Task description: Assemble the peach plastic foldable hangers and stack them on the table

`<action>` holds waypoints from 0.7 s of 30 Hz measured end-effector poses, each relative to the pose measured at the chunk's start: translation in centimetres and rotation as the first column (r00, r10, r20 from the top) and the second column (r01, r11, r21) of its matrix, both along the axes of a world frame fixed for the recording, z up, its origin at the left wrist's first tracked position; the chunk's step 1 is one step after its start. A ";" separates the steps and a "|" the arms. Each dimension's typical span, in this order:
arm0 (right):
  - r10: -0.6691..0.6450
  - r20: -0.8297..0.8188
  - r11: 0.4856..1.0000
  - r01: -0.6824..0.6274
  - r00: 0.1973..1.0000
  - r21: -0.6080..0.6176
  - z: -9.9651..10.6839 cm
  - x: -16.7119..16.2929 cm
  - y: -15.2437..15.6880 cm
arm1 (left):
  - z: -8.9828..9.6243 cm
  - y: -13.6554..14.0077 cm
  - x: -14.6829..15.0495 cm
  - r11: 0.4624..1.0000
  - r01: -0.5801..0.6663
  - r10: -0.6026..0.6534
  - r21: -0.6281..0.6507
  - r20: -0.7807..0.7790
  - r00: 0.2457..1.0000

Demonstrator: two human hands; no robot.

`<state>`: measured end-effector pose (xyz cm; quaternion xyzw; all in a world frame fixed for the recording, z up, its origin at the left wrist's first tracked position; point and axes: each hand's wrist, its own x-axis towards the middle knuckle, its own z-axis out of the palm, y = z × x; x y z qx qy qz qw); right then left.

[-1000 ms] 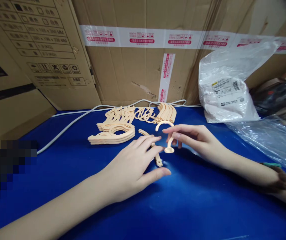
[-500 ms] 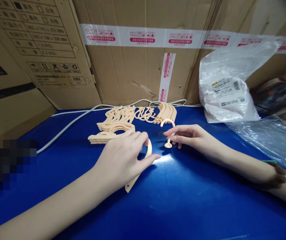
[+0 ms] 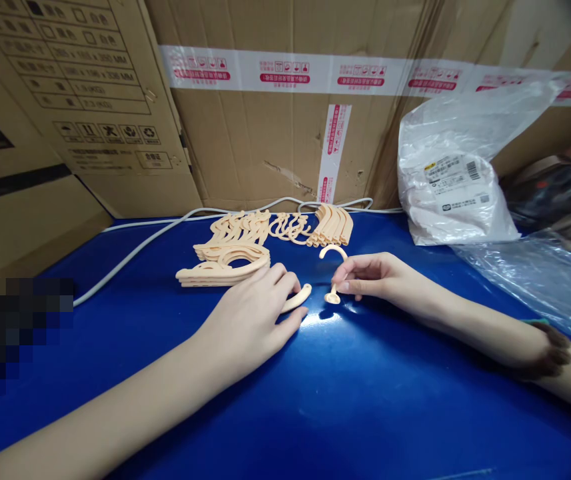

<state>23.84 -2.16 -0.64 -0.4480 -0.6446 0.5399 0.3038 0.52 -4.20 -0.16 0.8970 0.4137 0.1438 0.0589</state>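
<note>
– Holding what?
– Left hand [image 3: 258, 303] is gripping a beige curved plastic strip [image 3: 298, 299]; right hand [image 3: 365, 275] is pinching a beige plastic hook [image 3: 334, 248] nearby.
– Keeping its flared foot [image 3: 332, 299] uncovered is probably helping.

Dim light | glare — blue tabletop [image 3: 355, 387] | left edge — pixelated | right edge blurred

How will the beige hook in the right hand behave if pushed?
The beige hook is probably stiff: its thin arc holds its curve unsupported beyond the right hand. It likely feels light, being slender. On its small flared base, a push may tip it, because the arc reaches to one side.
</note>
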 end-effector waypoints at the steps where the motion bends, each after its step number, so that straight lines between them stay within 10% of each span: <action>1: 0.001 0.005 1.000 -0.001 1.000 -0.002 0.0 0.0 -0.1 | 0.0 0.0 0.0 1.000 0.015 -0.015 0.001 -0.010 1.000; 21: -0.095 -0.057 0.995 0.093 0.994 -0.028 -0.3 0.5 0.3 | -0.3 0.0 0.2 0.986 0.147 -0.139 -0.075 0.107 0.984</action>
